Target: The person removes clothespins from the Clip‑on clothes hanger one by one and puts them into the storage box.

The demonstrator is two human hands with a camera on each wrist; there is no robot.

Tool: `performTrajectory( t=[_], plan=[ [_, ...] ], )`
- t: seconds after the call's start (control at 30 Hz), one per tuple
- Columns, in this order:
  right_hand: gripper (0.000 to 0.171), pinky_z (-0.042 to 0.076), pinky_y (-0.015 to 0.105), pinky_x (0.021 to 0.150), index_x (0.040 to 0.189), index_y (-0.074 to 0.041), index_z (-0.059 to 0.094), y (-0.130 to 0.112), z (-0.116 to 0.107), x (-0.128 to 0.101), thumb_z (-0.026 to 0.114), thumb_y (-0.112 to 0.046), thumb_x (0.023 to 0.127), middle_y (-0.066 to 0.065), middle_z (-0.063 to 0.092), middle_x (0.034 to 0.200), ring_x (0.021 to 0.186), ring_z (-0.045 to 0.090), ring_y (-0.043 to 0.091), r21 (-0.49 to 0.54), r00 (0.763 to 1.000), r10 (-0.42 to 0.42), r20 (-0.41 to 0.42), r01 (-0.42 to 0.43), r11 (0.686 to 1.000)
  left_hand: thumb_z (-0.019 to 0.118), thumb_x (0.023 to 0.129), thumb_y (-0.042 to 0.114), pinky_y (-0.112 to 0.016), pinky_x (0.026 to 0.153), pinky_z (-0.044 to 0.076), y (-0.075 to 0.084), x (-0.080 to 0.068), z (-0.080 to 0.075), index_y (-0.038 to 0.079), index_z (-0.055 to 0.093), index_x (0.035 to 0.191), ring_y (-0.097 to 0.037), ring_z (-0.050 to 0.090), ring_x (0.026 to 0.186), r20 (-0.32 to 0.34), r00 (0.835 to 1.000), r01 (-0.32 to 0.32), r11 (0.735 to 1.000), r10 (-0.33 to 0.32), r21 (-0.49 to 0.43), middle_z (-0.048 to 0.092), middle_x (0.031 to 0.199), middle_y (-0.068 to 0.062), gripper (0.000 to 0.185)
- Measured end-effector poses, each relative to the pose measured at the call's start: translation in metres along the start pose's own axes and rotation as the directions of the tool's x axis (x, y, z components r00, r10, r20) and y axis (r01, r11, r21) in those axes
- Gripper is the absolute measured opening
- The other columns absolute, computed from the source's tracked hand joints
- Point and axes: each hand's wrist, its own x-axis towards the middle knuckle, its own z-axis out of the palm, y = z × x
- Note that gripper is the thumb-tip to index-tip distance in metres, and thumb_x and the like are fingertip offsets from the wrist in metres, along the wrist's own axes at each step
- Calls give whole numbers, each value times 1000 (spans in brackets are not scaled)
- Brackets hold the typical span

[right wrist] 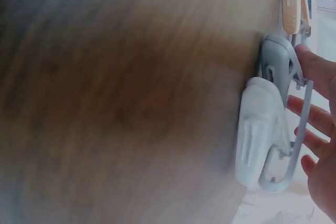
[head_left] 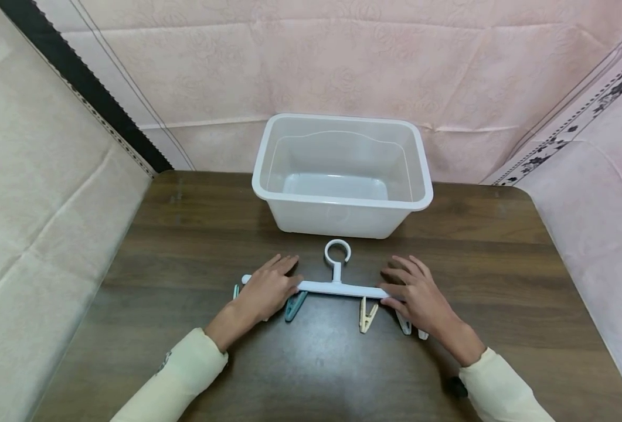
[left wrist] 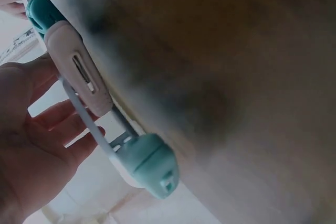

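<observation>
A white hanger (head_left: 342,288) with a round hook lies on the table, its clothes pegs pointing toward me. My left hand (head_left: 271,287) grips the bar near its left end, fingers reaching past the far side. My right hand (head_left: 413,293) holds the other end, thumb on the near side and fingers beyond the bar. Beside the left thumb is a dark teal peg (head_left: 295,306); a pale teal peg (left wrist: 155,163) and a pinkish-white peg (left wrist: 79,66) sit further out. A cream peg (head_left: 367,315), a grey peg (right wrist: 275,61) and a white peg (right wrist: 257,129) are on the right half.
Behind the hook stands a translucent white plastic tub (head_left: 342,204), with nothing visible inside it. The brown wooden table (head_left: 311,375) has light patterned cloth (head_left: 342,70) hanging behind it and along both sides.
</observation>
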Motion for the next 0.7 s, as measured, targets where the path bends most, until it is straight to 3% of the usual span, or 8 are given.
performTrajectory(
  t=[0.2,0.33,0.5,0.63,0.7],
  plan=[
    [35,21,67,106,111,-5,77,5,-5,0,84,-19,79,10,73,109,122,54,39,70,993,-62,-98,69,995,71,95,15,-50,102,43,-2,-1,-7,6,74,117,-33,62,116,-111,994,-22,997,14,-69,63,126,-23,24],
    [34,33,63,102,113,-5,76,8,-12,4,82,-18,82,7,74,106,108,64,33,93,983,-109,-147,123,988,71,94,12,-51,98,46,-2,0,-14,3,74,117,-30,68,103,-169,986,-30,993,10,-118,71,112,-15,24],
    [36,50,49,86,115,-5,75,9,-19,8,82,-16,82,1,72,92,86,66,19,75,976,-133,-175,148,986,71,95,13,-46,86,54,-1,3,-19,4,74,118,-25,70,91,-192,981,-18,992,-5,-122,74,101,-10,25],
    [37,52,44,73,117,-8,76,7,-22,6,82,-18,82,-1,69,86,79,63,17,52,976,-115,-188,126,991,70,96,15,-39,67,55,-1,3,-22,5,74,119,-20,67,79,-196,981,-18,992,-7,-125,71,93,-8,25],
    [36,53,43,69,117,-9,75,6,-23,5,81,-20,83,1,70,89,80,64,19,46,976,-108,-190,119,992,70,96,16,-36,63,54,-1,3,-23,6,75,118,-18,65,74,-200,980,-23,991,-4,-133,70,90,-7,25]
  ],
)
